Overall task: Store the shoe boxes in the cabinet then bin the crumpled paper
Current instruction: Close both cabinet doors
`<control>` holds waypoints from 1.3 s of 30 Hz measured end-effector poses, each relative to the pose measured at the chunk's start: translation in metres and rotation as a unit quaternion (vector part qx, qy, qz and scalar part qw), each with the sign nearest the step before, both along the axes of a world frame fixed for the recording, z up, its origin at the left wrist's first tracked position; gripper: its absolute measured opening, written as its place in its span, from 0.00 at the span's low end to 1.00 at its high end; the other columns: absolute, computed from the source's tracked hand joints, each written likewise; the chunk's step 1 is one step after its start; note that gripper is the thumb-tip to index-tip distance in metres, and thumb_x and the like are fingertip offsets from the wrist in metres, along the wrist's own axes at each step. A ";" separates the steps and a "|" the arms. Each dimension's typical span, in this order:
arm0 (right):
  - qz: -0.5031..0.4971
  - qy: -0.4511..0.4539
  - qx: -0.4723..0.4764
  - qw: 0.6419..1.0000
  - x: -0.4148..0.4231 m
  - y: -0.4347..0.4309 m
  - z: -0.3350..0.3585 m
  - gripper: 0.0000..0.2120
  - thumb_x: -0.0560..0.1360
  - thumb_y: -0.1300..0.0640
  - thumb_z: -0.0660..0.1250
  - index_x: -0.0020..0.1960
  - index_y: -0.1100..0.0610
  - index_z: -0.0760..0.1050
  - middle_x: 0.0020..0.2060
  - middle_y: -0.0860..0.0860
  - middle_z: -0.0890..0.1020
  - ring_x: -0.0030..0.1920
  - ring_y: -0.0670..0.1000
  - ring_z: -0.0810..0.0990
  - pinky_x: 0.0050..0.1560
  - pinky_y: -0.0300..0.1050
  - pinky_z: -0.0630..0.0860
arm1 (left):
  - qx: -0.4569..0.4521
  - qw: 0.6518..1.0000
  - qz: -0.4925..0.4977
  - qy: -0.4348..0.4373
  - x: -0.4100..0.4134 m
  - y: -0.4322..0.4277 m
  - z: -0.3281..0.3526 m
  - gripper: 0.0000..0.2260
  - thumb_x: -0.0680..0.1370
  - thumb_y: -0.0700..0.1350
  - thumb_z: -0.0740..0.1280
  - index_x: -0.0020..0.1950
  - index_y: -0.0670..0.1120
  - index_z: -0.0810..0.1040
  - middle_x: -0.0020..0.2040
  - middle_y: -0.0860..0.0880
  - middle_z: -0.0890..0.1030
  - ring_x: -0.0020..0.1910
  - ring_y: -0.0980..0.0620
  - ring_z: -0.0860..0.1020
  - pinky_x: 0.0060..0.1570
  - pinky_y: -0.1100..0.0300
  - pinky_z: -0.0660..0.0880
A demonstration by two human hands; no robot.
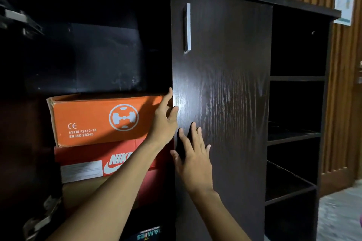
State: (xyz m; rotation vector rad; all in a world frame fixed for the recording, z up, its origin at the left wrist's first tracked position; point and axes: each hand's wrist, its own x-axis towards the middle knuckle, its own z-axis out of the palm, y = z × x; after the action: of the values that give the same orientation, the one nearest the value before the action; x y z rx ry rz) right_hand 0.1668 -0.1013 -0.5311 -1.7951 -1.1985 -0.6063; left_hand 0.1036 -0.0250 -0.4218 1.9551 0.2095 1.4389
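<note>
An orange shoe box (94, 119) lies on top of a red Nike shoe box (88, 162) inside the open left bay of the dark cabinet (225, 88). A brown box (82, 195) shows under the red one. My left hand (164, 121) rests flat against the orange box's right end, fingers spread, beside the door edge. My right hand (193, 154) lies open, palm flat on the shut cabinet door, holding nothing. No crumpled paper is in view.
A silver handle (187, 27) runs down the shut door. Open shelves (293, 135) fill the cabinet's right side. A black box with coloured letters (147, 236) sits low down. Wooden slat wall (344, 103) and a poster (343, 0) stand at right.
</note>
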 end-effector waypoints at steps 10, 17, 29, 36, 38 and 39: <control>0.116 0.089 -0.165 0.975 0.008 -0.065 0.046 0.31 0.77 0.42 0.67 0.77 0.41 0.61 0.80 0.39 0.52 0.78 0.47 0.59 0.71 0.57 0.69 | -0.042 0.981 0.150 0.112 -0.082 -0.053 -0.017 0.08 0.79 0.42 0.67 0.56 0.46 0.82 0.43 0.54 0.80 0.44 0.52 0.78 0.43 0.71 0.69; 0.339 0.167 -0.034 0.925 -0.064 -0.097 0.077 0.10 0.75 0.50 0.72 0.56 0.46 0.82 0.54 0.40 0.83 0.57 0.43 0.81 0.66 0.45 0.74 | 0.060 0.934 0.351 0.038 -0.191 -0.148 -0.010 0.07 0.78 0.44 0.69 0.55 0.47 0.83 0.48 0.53 0.80 0.42 0.57 0.79 0.44 0.68 0.73; 0.556 0.169 -0.110 0.806 -0.216 -0.131 0.067 0.16 0.79 0.51 0.69 0.66 0.47 0.76 0.56 0.39 0.79 0.57 0.38 0.78 0.57 0.35 0.74 | -0.095 0.845 0.524 -0.054 -0.364 -0.209 -0.009 0.28 0.81 0.54 0.62 0.78 0.47 0.59 0.75 0.48 0.67 0.73 0.50 0.65 0.70 0.53 0.66; 0.580 0.148 -0.132 0.790 -0.239 -0.141 0.065 0.23 0.79 0.49 0.67 0.73 0.48 0.69 0.68 0.44 0.75 0.68 0.44 0.73 0.66 0.44 0.71 | -0.101 0.866 0.490 -0.015 -0.366 -0.224 -0.008 0.18 0.81 0.51 0.62 0.69 0.46 0.75 0.46 0.51 0.82 0.51 0.55 0.79 0.58 0.56 0.76; 0.577 0.139 -0.119 0.796 -0.238 -0.142 0.057 0.26 0.78 0.45 0.67 0.74 0.45 0.67 0.69 0.44 0.74 0.69 0.43 0.72 0.64 0.42 0.70 | -0.083 0.897 0.434 -0.001 -0.347 -0.235 -0.008 0.17 0.81 0.49 0.64 0.67 0.45 0.76 0.49 0.47 0.84 0.52 0.51 0.82 0.51 0.58 0.80; 0.577 0.131 -0.112 0.798 -0.235 -0.143 0.052 0.28 0.78 0.42 0.67 0.75 0.44 0.65 0.70 0.43 0.73 0.70 0.43 0.71 0.66 0.43 0.70 | -0.079 0.916 0.394 0.002 -0.336 -0.239 -0.008 0.15 0.81 0.47 0.64 0.66 0.44 0.77 0.51 0.45 0.84 0.52 0.51 0.82 0.47 0.59 0.81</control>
State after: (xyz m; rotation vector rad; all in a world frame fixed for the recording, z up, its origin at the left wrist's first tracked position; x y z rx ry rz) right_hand -0.0685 -0.2439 -0.4790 -0.9272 -1.8883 0.5010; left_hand -0.2328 -0.2635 -0.4302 1.8081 1.1873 1.8176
